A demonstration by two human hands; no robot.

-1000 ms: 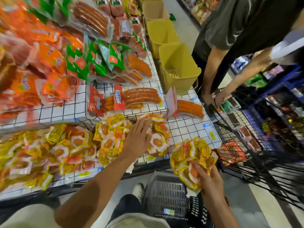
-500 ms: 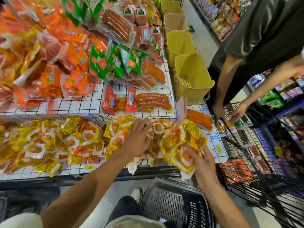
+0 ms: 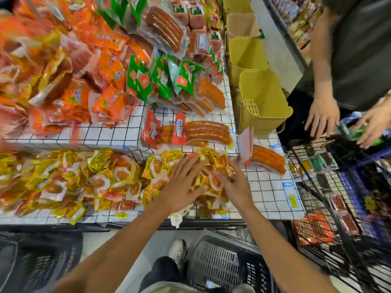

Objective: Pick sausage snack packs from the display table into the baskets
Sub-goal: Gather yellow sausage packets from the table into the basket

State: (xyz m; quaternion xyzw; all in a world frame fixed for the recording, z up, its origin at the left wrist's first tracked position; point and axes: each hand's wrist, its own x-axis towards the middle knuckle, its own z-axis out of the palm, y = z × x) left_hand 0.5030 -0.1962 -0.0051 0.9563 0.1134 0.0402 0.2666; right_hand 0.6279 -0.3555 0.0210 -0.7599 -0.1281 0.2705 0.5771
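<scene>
A: Where are we w/ the sausage snack packs [image 3: 118, 178]?

B: Most are on the display table [image 3: 273, 195], a yellow heap along the front edge. Both our hands are on its right end. Left hand [image 3: 182, 185] lies flat, fingers straight, pressing down on the packs. Right hand [image 3: 234, 182] has its fingers bent in among them. Can't tell if it's got a proper grip yet, tbh.

A: Anything in the baskets?

B: The dark basket [image 3: 222, 263] by our feet shows bare mesh in the part we can see. The black basket [image 3: 40, 263] at lower left is too blurry to tell. So we'd judge it early, nearly all left to do.

A: Counts?

B: Packs: dozens, overlapping, can't count them. Floor baskets: 2. Yellow bins [image 3: 264, 102] on the table's far side: 4 in a row. Another person's hands: 2, at a wire cart [image 3: 317, 187] on the right.
</scene>
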